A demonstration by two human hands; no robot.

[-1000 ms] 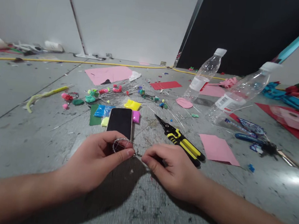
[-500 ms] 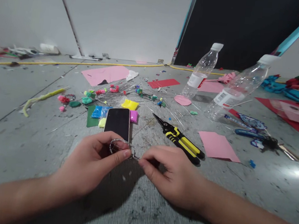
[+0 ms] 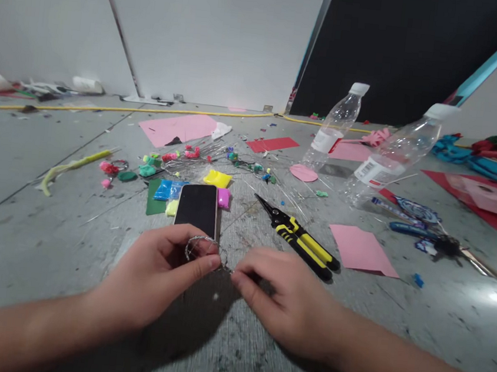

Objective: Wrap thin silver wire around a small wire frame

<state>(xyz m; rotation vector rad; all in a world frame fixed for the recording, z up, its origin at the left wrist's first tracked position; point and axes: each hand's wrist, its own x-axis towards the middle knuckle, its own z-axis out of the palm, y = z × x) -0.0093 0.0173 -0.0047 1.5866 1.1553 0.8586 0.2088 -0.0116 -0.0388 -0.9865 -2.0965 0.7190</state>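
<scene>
Between thumb and fingers, my left hand [image 3: 159, 271] pinches a twisted silver wire loop [image 3: 196, 240]. The wire's end runs right to my right hand [image 3: 285, 299], whose thumb and forefinger close on it. Just beyond my left hand a dark-screened phone [image 3: 197, 207] lies on the grey surface, its near end partly hidden by the fingers. Black and yellow pliers [image 3: 298, 238] lie beyond my right hand, with their tips pointing away to the left.
Clay packets, yellow [image 3: 217, 178] and blue [image 3: 163, 189], lie around the phone. Behind are thin wires with coloured clay pieces [image 3: 192, 152]. Two clear bottles [image 3: 337, 121] [image 3: 400, 152] stand at the right, near pink paper [image 3: 362, 248] and a blue-handled tool [image 3: 410, 229].
The whole scene sits slightly lower in the view. Both hands keep their pinch on the wire, with hardly any shift between them.
</scene>
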